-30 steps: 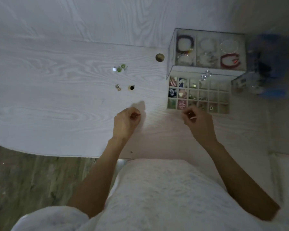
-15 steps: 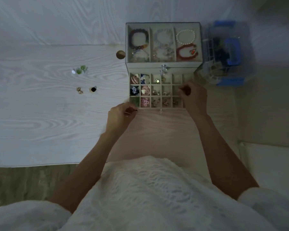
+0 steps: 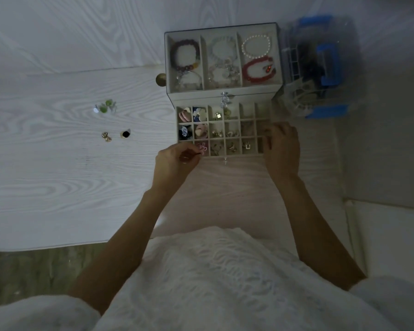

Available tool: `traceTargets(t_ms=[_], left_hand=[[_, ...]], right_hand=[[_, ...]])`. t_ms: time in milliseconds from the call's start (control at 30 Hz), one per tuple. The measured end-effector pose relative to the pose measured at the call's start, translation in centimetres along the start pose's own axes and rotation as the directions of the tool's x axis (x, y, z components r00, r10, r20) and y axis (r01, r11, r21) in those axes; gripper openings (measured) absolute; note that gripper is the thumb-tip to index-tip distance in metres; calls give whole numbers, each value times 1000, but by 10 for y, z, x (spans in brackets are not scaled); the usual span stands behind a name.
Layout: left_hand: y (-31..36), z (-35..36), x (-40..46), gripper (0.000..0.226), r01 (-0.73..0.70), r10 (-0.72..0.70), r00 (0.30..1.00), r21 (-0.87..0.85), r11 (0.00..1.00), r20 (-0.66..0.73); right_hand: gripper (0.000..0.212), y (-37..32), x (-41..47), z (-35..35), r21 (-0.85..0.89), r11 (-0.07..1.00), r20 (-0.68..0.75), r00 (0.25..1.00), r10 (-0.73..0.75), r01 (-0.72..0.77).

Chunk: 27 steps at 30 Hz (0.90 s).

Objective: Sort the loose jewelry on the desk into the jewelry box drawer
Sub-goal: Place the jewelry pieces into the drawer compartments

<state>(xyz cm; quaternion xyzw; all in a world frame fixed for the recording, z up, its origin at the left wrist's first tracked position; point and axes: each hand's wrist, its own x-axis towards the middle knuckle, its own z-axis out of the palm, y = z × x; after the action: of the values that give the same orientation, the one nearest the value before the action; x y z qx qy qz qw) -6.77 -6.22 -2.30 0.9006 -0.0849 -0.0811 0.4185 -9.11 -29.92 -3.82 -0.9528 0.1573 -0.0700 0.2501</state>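
Head cam, dim light. White wood-grain desk (image 3: 46, 168) with a cream jewelry box (image 3: 221, 93) at its back right, against the wall. Top tray of the box had three long compartments holding bead bracelets: a dark purple one (image 3: 184, 56) on the left, a pale translucent one (image 3: 222, 47) in the middle, a white pearl one (image 3: 256, 46) and a red bead one (image 3: 258, 69) on the right.

Gridded drawer (image 3: 237, 156) was pulled out toward the person, split into small square cells. Left cells held pink, blue and white pieces; middle cells held small gold-toned pieces; a pink flower-shaped piece (image 3: 202, 147) sat in the front row near the left. Cells at the far right looked bare or too dark to read.

Left hand (image 3: 172, 161) sat at the drawer's front left corner, thumb and forefinger pinching a small thin item (image 3: 193, 154), too small to identify. Right hand (image 3: 282, 146) was over the drawer's right end, fingers curled down into the front right cells. Couldn't tell whether it held anything.

Loose jewelry still out on the desk, well left of the box: a green and clear cluster (image 3: 105, 107), a small gold-toned piece (image 3: 106, 136), and a black-centred piece (image 3: 125, 134) just beside it. A round brass-coloured disc (image 3: 160, 79) touched or nearly touched the box's left wall.

Clear plastic container with blue handle and clips (image 3: 320, 70) stood just right of the box.
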Motion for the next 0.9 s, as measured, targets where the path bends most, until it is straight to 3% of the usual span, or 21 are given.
traceTargets(t_ms=[100,300,567,900], left_hand=[[19,10,25,10,-129,128,992,52,990,19],[58,55,79,12,-427,394,902,244,871,175],[66,89,106,12,-373,340,927,322,870,155],[70,87,99,23,-403,309,907,387,829,285]], right_hand=[[27,19,-23,0,-94,994,14,999,51,-50],[33,19,-28,0,49,990,33,991,127,-129],[36,22,-24,-6,86,988,104,988,116,-125],[39,20,-26,-11,63,991,126,986,111,-120]])
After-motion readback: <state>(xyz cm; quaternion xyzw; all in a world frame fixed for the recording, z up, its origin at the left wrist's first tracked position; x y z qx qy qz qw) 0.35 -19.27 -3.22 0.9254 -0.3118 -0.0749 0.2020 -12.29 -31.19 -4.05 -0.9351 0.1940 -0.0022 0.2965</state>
